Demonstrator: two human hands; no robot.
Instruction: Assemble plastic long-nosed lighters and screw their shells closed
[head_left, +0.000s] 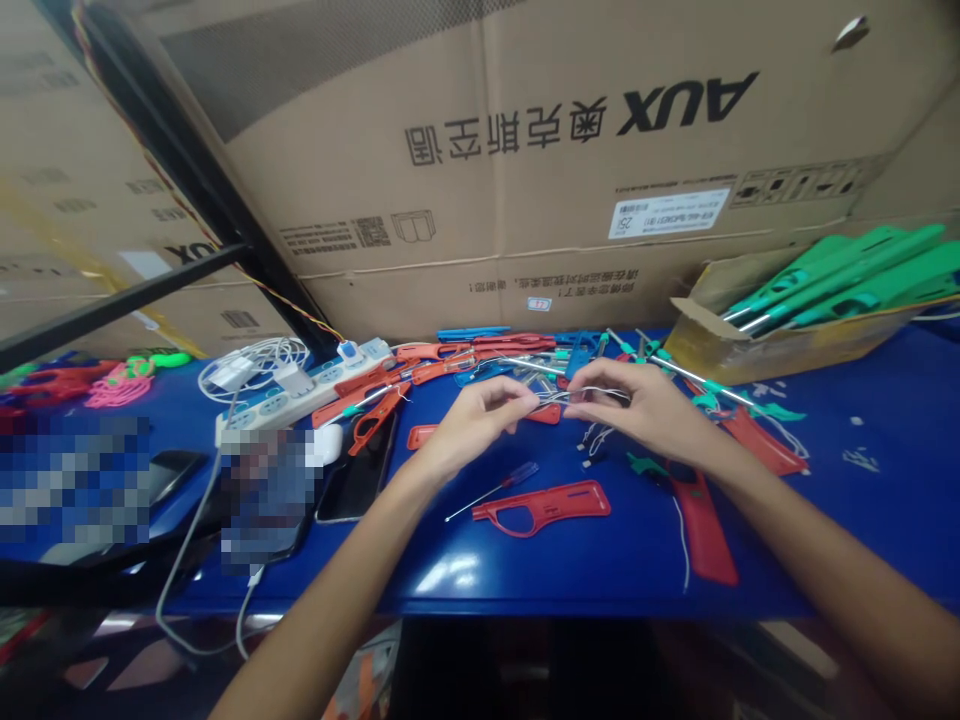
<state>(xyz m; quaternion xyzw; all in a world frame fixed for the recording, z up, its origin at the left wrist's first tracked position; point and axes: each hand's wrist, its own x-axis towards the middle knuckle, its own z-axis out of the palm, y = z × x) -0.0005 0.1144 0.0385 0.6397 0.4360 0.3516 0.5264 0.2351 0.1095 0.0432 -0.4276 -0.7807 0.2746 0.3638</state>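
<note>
My left hand (474, 420) and my right hand (643, 408) meet above the blue table (525, 570), fingers pinched on a thin white wire piece (577, 395) stretched between them. Below the hands lie a red plastic handle shell (541, 506) and a small screwdriver (495, 488) with a dark red grip. Another red shell (701, 525) lies under my right wrist. Small wire bits (596, 440) rest just below my right hand.
A pile of red and blue handle parts (465, 360) lies behind the hands. At the right, a cardboard box (750, 345) holds green tools. A white power strip (300, 390) with cables, a black phone (358, 475) and large cartons (525, 150) are at left and back.
</note>
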